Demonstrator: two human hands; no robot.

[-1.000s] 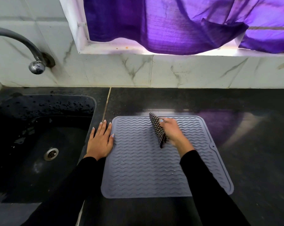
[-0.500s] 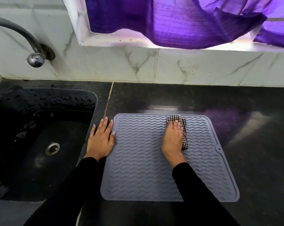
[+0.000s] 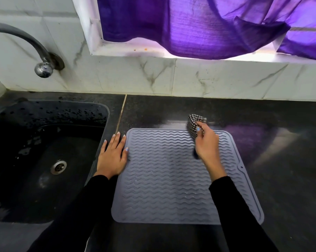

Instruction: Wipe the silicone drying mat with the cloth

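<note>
I see the mat (image 3: pixel 164 177) as a grey-lilac square sheet with rounded corners, a raised rim and wavy ridges that run from side to side. It lies flat on the dark counter (image 3: pixel 280 142), its near edge toward me and its far edge toward the wall; neither side looks clearly longer. My left hand (image 3: pixel 112 157) rests flat, fingers straight and together, just left of the mat, the thumb touching its rim. My right hand (image 3: pixel 206 144) is over the far part of the mat, fingers curled around the cloth (image 3: pixel 194 125) — a small black-and-white checked bundle. The cloth sticks out beyond the fingertips, over the mat's far edge; whether it touches the mat I cannot tell. Left of the left hand is the black sink (image 3: pixel 44 160).
</note>
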